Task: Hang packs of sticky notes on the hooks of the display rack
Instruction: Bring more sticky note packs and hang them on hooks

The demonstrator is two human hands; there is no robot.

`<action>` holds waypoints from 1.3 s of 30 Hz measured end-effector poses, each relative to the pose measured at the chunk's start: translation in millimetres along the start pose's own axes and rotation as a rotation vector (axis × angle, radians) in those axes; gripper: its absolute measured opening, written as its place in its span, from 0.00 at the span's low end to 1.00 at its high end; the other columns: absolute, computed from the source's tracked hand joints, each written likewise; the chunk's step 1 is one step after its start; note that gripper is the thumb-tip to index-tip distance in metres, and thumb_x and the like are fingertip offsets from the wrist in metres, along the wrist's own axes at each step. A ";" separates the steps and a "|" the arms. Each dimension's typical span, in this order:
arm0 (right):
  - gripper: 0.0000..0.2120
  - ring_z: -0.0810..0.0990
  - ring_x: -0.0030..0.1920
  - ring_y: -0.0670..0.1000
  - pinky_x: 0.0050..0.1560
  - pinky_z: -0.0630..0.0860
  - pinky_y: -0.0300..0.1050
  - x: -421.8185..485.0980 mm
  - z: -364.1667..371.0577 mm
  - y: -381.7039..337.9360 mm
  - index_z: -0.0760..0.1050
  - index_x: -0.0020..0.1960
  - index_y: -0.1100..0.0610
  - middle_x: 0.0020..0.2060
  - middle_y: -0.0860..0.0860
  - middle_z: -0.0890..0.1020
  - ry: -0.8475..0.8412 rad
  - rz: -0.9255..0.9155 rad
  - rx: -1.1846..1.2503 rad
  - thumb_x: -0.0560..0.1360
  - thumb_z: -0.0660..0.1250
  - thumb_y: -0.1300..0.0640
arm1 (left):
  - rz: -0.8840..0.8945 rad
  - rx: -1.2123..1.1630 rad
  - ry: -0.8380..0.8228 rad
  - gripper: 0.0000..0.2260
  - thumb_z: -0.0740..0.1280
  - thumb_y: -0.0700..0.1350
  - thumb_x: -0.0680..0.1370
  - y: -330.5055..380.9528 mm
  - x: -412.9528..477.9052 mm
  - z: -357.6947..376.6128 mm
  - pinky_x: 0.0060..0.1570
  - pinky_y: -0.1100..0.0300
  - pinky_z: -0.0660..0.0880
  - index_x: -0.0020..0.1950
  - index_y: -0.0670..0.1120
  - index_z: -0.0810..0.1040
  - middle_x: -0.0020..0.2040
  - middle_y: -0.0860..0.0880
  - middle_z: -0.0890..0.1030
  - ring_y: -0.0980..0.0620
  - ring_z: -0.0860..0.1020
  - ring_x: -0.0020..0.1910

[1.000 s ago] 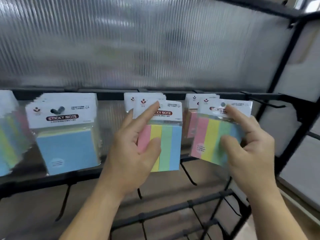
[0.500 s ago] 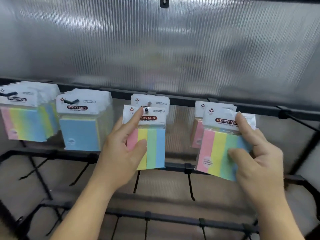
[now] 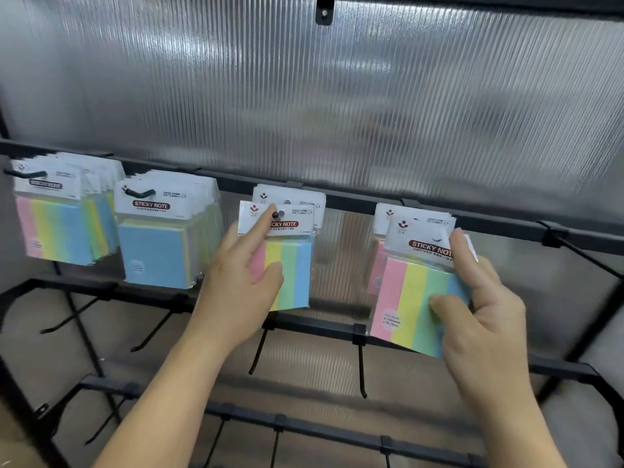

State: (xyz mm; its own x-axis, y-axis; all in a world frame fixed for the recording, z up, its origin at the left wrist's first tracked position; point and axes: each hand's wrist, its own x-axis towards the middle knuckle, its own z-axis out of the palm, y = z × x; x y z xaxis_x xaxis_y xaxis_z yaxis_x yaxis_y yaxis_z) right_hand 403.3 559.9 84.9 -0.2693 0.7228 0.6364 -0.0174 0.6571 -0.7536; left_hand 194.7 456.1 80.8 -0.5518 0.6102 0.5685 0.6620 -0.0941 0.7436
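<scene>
My left hand [image 3: 238, 285] holds a striped pack of sticky notes [image 3: 292, 265] at the middle hook [image 3: 276, 215], forefinger on the white header, thumb on the coloured pad. The hook's tip pokes through the header hole, and another pack hangs behind it. My right hand [image 3: 479, 309] grips a second striped pack [image 3: 410, 295], tilted, in front of the packs on the right hook; that hook's tip is hidden. The black rack rail [image 3: 364, 202] carries the hooks.
Two full hooks hang at the left: striped packs [image 3: 50, 228] and blue-fronted packs [image 3: 155, 238]. An empty hook [image 3: 587, 256] juts out at the far right. Lower rails [image 3: 320, 324] carry several bare hooks. A ribbed translucent panel [image 3: 337, 96] backs the rack.
The view has swung left and up, bringing the leftmost packs into sight. My left hand's pack now sits on the middle hook tip. My right hand's pack has tilted and dropped slightly.
</scene>
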 end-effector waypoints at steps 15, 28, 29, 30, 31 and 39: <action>0.33 0.67 0.42 0.38 0.39 0.65 0.28 25.3 18.7 28.9 0.54 0.78 0.51 0.50 0.48 0.64 0.040 0.036 -0.489 0.77 0.63 0.63 | 0.019 0.242 0.030 0.30 0.66 0.48 0.79 -20.7 15.9 11.6 0.58 0.64 0.63 0.77 0.63 0.57 0.74 0.50 0.57 0.67 0.59 0.54; 0.25 0.68 0.50 0.54 0.50 0.62 0.35 -10.2 38.0 45.3 0.68 0.70 0.65 0.54 0.65 0.70 0.290 -0.197 -0.543 0.74 0.66 0.62 | -0.001 0.526 -0.061 0.32 0.60 0.54 0.81 -28.0 -18.5 1.4 0.73 0.47 0.58 0.79 0.60 0.46 0.79 0.45 0.51 0.46 0.53 0.77; 0.24 0.70 0.51 0.56 0.51 0.61 0.33 -19.3 41.6 45.0 0.70 0.68 0.66 0.52 0.65 0.72 0.246 -0.238 -0.521 0.74 0.64 0.60 | 0.000 0.551 -0.073 0.31 0.59 0.55 0.81 -30.2 -28.4 -0.4 0.74 0.49 0.53 0.79 0.60 0.45 0.80 0.45 0.51 0.46 0.52 0.77; 0.23 0.71 0.52 0.57 0.52 0.61 0.33 -28.4 47.4 45.6 0.72 0.66 0.66 0.51 0.64 0.74 0.173 -0.267 -0.495 0.74 0.62 0.58 | -0.018 0.582 -0.090 0.30 0.57 0.57 0.81 -33.6 -41.0 -2.9 0.74 0.51 0.49 0.79 0.60 0.45 0.80 0.45 0.50 0.47 0.50 0.77; 0.22 0.72 0.52 0.58 0.53 0.61 0.34 -36.2 53.7 46.0 0.74 0.64 0.66 0.51 0.63 0.75 0.096 -0.287 -0.471 0.74 0.61 0.57 | -0.047 0.611 -0.112 0.30 0.54 0.59 0.81 -36.4 -53.1 -5.4 0.73 0.53 0.45 0.79 0.60 0.44 0.80 0.46 0.48 0.48 0.48 0.78; 0.20 0.74 0.63 0.61 0.69 0.61 0.40 -80.8 138.8 34.8 0.75 0.65 0.63 0.61 0.61 0.77 -0.456 -0.437 -0.251 0.78 0.58 0.54 | -0.264 0.838 -0.162 0.28 0.51 0.61 0.79 -61.5 -139.4 -58.1 0.72 0.40 0.52 0.79 0.55 0.56 0.79 0.43 0.56 0.40 0.55 0.78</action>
State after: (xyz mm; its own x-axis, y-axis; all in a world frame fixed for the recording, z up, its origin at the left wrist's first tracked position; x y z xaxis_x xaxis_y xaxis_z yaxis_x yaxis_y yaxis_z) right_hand 290.8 494.7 -15.6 -0.6684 0.2534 0.6993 -0.0076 0.9378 -0.3472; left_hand 201.4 331.1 -23.7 -0.7025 0.6400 0.3113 0.7117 0.6327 0.3053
